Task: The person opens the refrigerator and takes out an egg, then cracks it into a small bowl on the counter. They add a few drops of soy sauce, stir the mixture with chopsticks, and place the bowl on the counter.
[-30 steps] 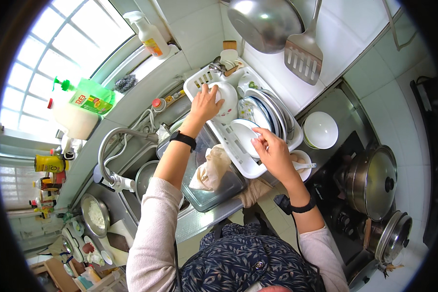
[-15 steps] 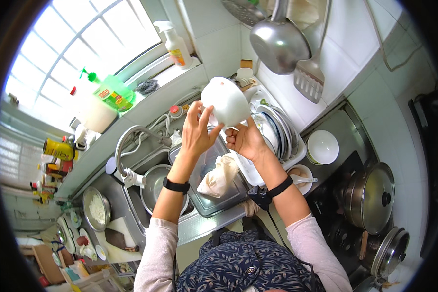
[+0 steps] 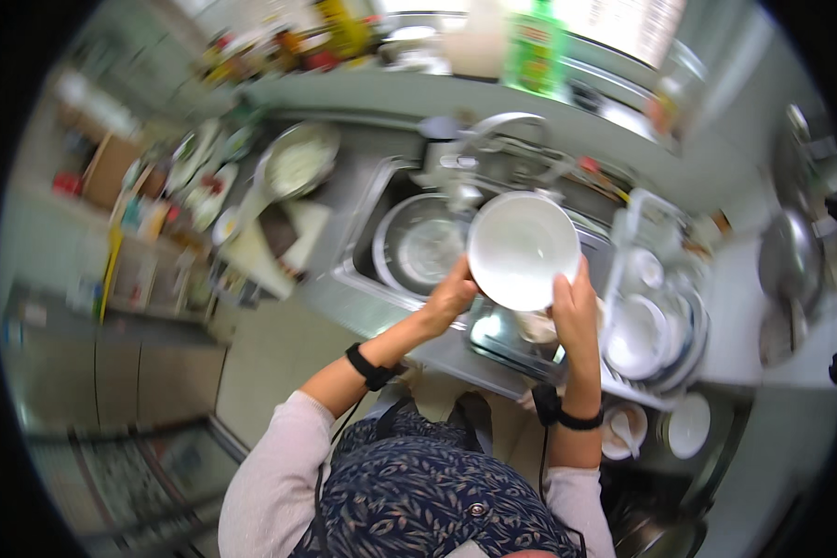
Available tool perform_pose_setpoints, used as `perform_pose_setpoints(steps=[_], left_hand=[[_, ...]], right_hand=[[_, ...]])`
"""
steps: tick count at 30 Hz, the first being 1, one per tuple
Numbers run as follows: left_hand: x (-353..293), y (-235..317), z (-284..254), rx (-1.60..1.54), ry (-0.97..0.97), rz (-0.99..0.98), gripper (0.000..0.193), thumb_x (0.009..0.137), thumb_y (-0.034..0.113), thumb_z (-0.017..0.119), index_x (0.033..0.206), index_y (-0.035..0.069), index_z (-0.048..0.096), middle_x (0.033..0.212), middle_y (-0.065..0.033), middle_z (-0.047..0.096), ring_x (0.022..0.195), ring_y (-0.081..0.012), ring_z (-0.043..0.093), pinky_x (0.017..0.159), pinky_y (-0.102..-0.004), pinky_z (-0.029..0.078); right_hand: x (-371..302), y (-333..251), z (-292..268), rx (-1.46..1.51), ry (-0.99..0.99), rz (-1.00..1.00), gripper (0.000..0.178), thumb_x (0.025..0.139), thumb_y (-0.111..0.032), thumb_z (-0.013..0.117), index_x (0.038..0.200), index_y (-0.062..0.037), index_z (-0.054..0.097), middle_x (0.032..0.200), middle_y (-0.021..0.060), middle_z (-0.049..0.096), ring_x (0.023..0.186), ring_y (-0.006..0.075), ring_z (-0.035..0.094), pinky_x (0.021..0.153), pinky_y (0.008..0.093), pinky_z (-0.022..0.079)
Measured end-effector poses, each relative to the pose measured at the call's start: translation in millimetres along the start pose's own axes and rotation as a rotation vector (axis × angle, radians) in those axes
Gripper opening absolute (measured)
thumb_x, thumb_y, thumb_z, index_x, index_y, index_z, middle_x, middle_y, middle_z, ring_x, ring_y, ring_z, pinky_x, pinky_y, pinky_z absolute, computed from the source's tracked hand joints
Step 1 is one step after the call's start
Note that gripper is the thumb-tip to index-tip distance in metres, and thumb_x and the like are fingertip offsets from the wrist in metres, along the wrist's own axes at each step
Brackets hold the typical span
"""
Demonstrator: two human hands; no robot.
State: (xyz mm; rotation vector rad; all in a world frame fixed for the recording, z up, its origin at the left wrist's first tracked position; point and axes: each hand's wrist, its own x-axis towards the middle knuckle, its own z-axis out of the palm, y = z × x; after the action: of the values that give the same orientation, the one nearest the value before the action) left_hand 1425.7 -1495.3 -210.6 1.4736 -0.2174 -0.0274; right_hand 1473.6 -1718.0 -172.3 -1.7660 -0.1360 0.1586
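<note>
A round, deep white bowl [image 3: 523, 249] is held over the right part of the sink area, tilted so that its open mouth faces up toward the head camera. Its inside is smooth, glossy white with soft gleams. Both hands hold it: the left hand [image 3: 453, 292] grips the lower left side, and the right hand [image 3: 575, 302] grips the lower right, thumb over the rim.

Left of it, a steel basin [image 3: 417, 244] sits in the sink [image 3: 356, 244]; its contents are too blurred to tell. A steel mixing bowl [image 3: 298, 162] farther left holds a heap of whitish food. On the right, a white dish rack [image 3: 617, 279] carries bowls and upright plates, and just below it a small bowl holds a white spoon [image 3: 622, 428].

The bowl's left rim appears close beside the faucet [image 3: 465, 193], while a gap separates its right rim from the rack. The front edge of the steel desk [image 3: 353, 152] runs below the hands, with floor [image 3: 279, 358] showing between it and the cabinets at left.
</note>
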Motion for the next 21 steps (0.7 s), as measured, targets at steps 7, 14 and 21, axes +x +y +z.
perform_pose_setpoints(steps=[7,14,21], left_hand=[[-147.3,39.2,-121.6,-0.184,0.193,-0.411,0.085,0.090,0.033,0.065,0.156,0.002,0.022,0.148,-0.0152,0.041,0.134,-0.0253,0.042,0.110,-0.0387,0.038],[-327.0,33.7,-299.0,-0.384,0.582,-0.369,0.077,0.088,0.031,0.063,0.152,0.004,0.030,0.140,-0.0127,0.050,0.126,-0.0259,0.052,0.105,-0.0440,0.045],[-477.6,48.8,-446.7,-0.354,0.932,-0.310,0.070,0.090,0.029,0.060,0.150,0.008,0.032,0.136,-0.0125,0.051,0.115,-0.0213,0.059,0.094,-0.0374,0.054]], right_hand=[[-60.7,-13.8,169.0,-0.233,-0.267,0.017,0.048,0.095,-0.014,0.044,0.140,0.0007,0.042,0.099,0.0301,0.068,0.088,0.0422,0.068,0.080,0.0463,0.052],[-102.8,-44.2,410.2,-0.027,-0.714,0.112,0.043,0.105,-0.025,0.047,0.142,-0.0026,0.045,0.076,0.0059,0.059,0.060,0.0141,0.055,0.058,0.0296,0.047],[-76.9,-56.4,624.6,0.123,-0.971,0.325,0.055,0.108,-0.044,0.041,0.140,0.0006,0.047,0.095,0.0042,0.063,0.077,0.0132,0.061,0.068,0.0276,0.051]])
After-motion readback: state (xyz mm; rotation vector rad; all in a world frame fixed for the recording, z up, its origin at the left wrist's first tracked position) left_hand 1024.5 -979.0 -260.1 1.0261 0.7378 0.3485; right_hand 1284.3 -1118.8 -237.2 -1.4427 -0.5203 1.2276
